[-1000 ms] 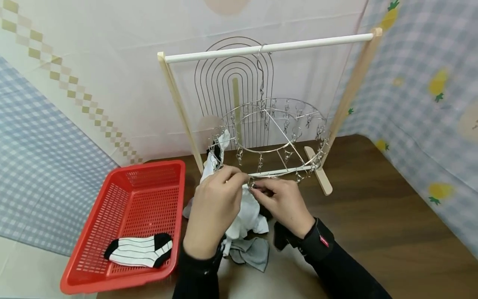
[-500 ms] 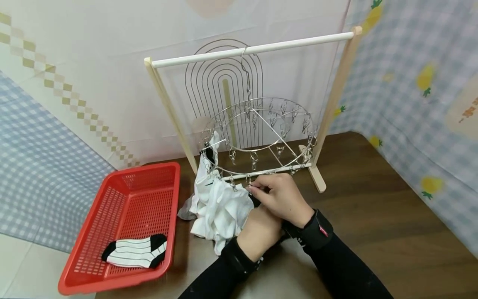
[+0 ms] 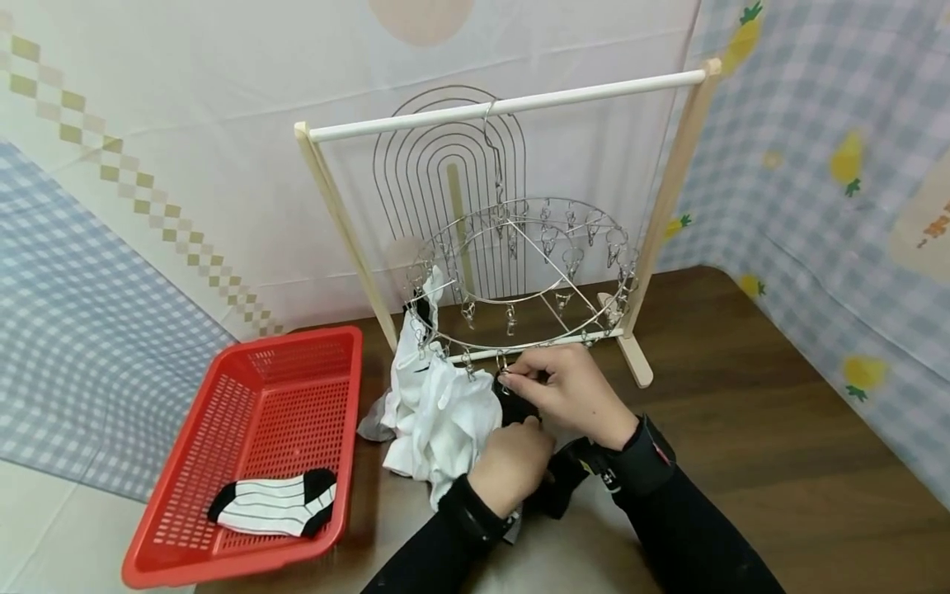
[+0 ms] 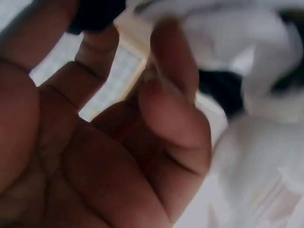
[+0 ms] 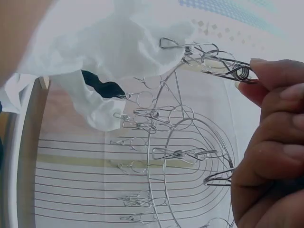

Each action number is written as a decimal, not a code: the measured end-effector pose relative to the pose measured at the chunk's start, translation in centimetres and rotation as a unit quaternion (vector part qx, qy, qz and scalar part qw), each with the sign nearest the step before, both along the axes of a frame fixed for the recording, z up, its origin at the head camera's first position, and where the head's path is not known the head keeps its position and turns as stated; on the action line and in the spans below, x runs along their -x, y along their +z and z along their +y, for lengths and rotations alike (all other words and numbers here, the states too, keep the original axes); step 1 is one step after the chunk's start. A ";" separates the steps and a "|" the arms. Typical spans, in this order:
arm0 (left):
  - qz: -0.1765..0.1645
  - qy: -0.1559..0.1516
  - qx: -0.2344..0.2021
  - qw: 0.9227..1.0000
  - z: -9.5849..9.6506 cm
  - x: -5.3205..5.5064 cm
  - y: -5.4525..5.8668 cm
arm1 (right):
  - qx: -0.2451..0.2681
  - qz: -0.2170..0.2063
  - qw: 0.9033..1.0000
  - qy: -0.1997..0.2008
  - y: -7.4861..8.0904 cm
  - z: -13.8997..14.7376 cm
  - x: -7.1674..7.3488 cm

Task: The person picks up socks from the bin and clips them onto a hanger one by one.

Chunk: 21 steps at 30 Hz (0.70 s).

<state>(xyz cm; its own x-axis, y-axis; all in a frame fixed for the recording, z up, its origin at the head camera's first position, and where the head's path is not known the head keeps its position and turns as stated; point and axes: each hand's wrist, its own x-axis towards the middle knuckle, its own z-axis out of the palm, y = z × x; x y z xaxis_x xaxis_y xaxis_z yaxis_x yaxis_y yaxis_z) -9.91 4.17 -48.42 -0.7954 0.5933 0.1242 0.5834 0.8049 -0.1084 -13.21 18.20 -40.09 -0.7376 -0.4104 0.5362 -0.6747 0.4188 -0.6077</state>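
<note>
My right hand pinches a wire clip between thumb and index finger at the front of a round metal clip hanger. Just below it, my left hand holds black cloth that looks like a sock, its upper part close under the clip. In the left wrist view, this dark cloth shows at the fingertips, the other fingers curled. White socks with black parts hang from clips at the hanger's left side, beside my left hand.
The hanger hooks over a white rod on a wooden stand. Several bare clips dangle round its rings. At left stands a red basket with a black-and-white striped sock inside. Black cloth lies under my right wrist.
My left hand has left the clip, dropped down to the right under my right wrist, then come back up left with the black cloth. The right hand stays at the clip.
</note>
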 end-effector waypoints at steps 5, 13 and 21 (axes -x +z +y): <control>-0.060 -0.035 -0.130 0.989 -4.1 1.5 2.3 | 0.020 -0.028 0.999 0.000 0.2 0.2 -0.1; -0.116 -0.056 -0.295 0.947 -9.2 2.1 8.1 | 0.037 -0.039 0.998 0.015 0.2 0.4 -0.3; -0.066 -0.006 -0.357 0.932 -9.8 1.4 8.9 | 0.051 -0.056 0.997 0.030 0.4 0.3 -0.3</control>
